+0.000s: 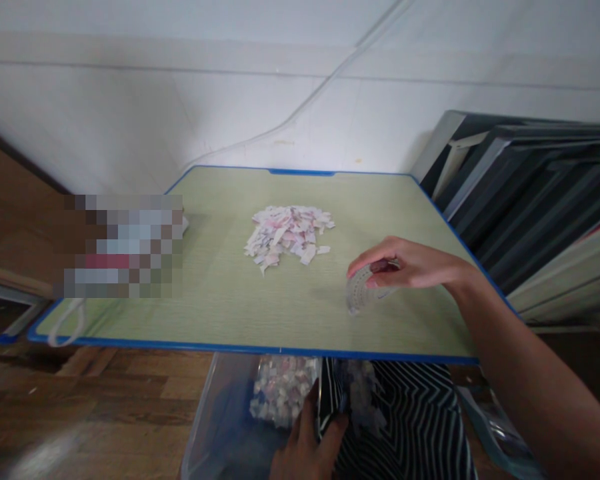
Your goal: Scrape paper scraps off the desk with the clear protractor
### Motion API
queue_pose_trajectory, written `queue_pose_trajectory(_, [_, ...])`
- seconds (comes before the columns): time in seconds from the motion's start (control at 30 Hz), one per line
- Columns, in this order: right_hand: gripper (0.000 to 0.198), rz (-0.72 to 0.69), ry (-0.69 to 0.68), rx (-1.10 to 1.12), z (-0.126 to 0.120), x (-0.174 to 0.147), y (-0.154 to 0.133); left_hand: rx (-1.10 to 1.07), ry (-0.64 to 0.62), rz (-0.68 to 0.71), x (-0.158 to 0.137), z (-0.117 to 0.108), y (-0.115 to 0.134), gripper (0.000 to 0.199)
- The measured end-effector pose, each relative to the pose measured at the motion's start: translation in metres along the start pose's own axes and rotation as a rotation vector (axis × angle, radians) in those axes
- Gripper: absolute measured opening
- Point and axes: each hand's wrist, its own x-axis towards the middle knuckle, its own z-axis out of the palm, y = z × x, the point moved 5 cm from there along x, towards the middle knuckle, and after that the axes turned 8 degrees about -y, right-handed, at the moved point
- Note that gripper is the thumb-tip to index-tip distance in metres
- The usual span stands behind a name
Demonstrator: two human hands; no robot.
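Note:
Over the right part of the table, my right hand (407, 261) is closed in a pinch on a clear, curved plastic piece with printed markings, which looks like a protractor (359, 291). A pile of torn paper scraps (290, 230) lies on the table, left of that hand and apart from it. Below the table's front edge, my left hand (311, 440) is closed on the edge of a black-and-white striped cloth (405, 413). Close by that hand, a clear plastic container (285, 393) holds many small pale pieces. More paper scraps (363, 393) lie on the cloth.
The pale green table (210, 307) has a blue rim and stands against a white wall. A blurred-out object (125, 247) with a white strap (70, 323) is at its left. A translucent bin (205, 407) sits below. Dark flat panels (535, 173) lean at the right.

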Motion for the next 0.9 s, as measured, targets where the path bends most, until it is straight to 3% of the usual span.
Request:
queue_pose_trajectory(0.17, [0.029, -0.022, -0.055, 0.029, 0.004, 0.0, -0.004, 0.011, 0.042, 0.024, 0.001, 0.002, -0.001, 0.065])
queue_pose_trajectory(0.33, [0.029, -0.057, -0.297, 0.104, 0.014, -0.003, -0.005, 0.025, 0.033, 0.014, 0.0, 0.002, -0.001, 0.067])
queue_pose_trajectory(0.5, [0.033, -0.043, -0.002, 0.199, -0.01, -0.01, 0.005, 0.034, 0.012, 0.014, -0.001, 0.0, 0.0, 0.07])
queue_pose_trajectory(0.7, [0.031, 0.065, -0.114, 0.238, 0.0, -0.005, 0.01, 0.05, 0.025, 0.007, 0.0, 0.0, 0.001, 0.073])
queue_pose_trajectory(0.9, [0.034, 0.064, -0.094, 0.235, 0.001, -0.004, 0.008, 0.041, 0.049, 0.028, 0.0, 0.003, -0.001, 0.072])
